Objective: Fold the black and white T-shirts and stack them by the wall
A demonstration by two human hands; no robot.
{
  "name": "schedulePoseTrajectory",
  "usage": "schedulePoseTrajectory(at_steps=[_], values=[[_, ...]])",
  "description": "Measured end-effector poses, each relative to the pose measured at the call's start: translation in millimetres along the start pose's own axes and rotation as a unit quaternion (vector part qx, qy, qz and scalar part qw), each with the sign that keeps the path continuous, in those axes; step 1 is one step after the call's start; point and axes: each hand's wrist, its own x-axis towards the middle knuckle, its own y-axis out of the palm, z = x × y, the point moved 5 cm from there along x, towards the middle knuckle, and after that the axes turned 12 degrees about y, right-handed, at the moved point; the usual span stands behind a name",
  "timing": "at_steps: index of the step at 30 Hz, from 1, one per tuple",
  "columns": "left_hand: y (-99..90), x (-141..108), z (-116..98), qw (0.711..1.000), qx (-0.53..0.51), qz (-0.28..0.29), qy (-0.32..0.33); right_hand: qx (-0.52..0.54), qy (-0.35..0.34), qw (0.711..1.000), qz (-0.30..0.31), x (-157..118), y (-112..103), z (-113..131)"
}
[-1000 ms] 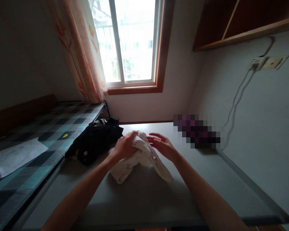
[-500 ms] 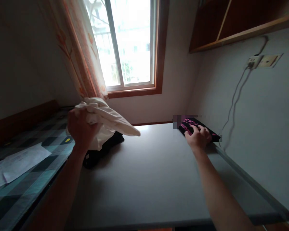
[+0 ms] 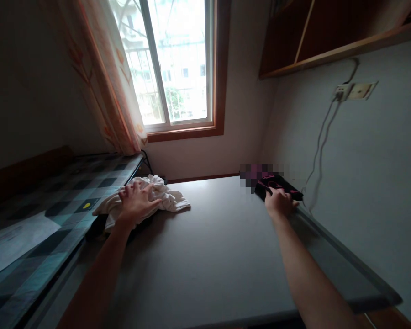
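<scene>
A crumpled white cloth garment (image 3: 171,197) lies in a heap at the left side of the grey table. My left hand (image 3: 139,203) rests on top of it with fingers spread. Dark fabric (image 3: 97,226) shows from underneath the white heap. At the far right corner of the table is a folded black garment (image 3: 283,183) with pink lettering, partly blurred out by pixel blocks. My right hand (image 3: 281,202) grips its near edge; some of the fingers are hidden.
The grey table (image 3: 212,256) meets the wall at right. To the left stands a checked-cloth surface (image 3: 20,192) with white paper (image 3: 20,242) on it. A cable (image 3: 324,132) hangs from a wall socket (image 3: 344,92). A wooden shelf (image 3: 329,50) juts out above.
My left hand has lowered the white garment onto the dark fabric and loosened its fist into spread fingers. The right hand has closed around the black garment's near edge. The view has shifted slightly right.
</scene>
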Motion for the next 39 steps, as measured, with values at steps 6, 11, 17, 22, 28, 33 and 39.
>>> schedulePoseTrajectory(at_steps=[6, 11, 17, 22, 28, 33, 39], values=[[-21.3, 13, -45, 0.988, -0.1, -0.07, 0.092, 0.181, -0.178, 0.964, 0.077, -50, -3, 60], [15.4, 18, -75, 0.927, -0.249, 0.079, 0.27, 0.376, -0.209, 0.859, 0.277, -114, -4, 105], [35.9, -1, -107, 0.866, -0.296, 0.132, 0.38, 0.548, 0.04, 0.679, 0.486, -139, -8, 118], [48.9, -13, -138, 0.859, -0.271, 0.121, 0.417, 0.605, 0.148, 0.719, 0.308, -80, -6, 84], [64.4, -20, -157, 0.875, -0.224, 0.089, 0.42, 0.287, 0.049, 0.955, -0.057, -37, -31, 41], [58.9, -17, -158, 0.876, -0.241, 0.081, 0.411, 0.128, -0.215, 0.964, 0.094, -81, -11, 75], [39.5, 19, -106, 0.915, -0.325, -0.022, 0.239, -0.051, -0.273, 0.929, 0.244, -106, 22, 73]])
